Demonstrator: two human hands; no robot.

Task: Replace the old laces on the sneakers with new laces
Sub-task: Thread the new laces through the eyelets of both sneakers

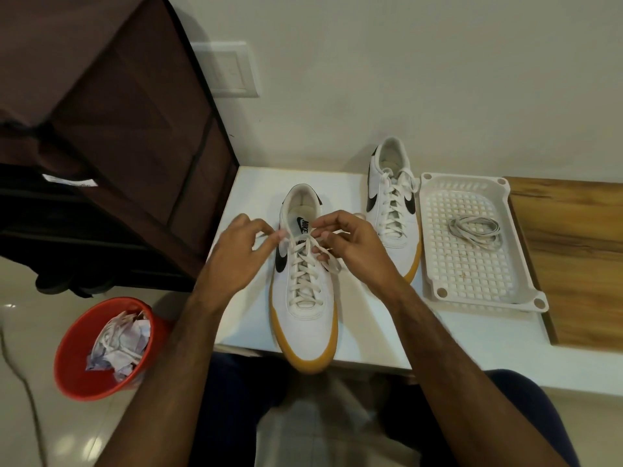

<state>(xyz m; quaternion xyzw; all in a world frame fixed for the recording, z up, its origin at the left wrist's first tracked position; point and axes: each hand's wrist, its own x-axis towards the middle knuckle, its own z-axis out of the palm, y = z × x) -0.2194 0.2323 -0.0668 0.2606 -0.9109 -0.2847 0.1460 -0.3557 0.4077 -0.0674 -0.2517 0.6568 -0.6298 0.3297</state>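
A white sneaker [305, 318] with a tan sole and black side mark lies on the white table [364, 332], toe toward me, laced up its front. My left hand [236, 254] pinches a white lace end at the shoe's upper left eyelets. At the upper right, my right hand [350, 241] grips the other lace end [332, 266]. A second matching sneaker [392, 210] stands laced farther back on the right. A coiled white lace [475, 232] rests in a white perforated tray [472, 281].
A red bucket [81, 365] with crumpled paper and a lace stands on the floor at my left. A dark brown fabric rack [111, 129] rises at the left. A wooden surface [573, 264] adjoins the tray at the right. The wall stands behind.
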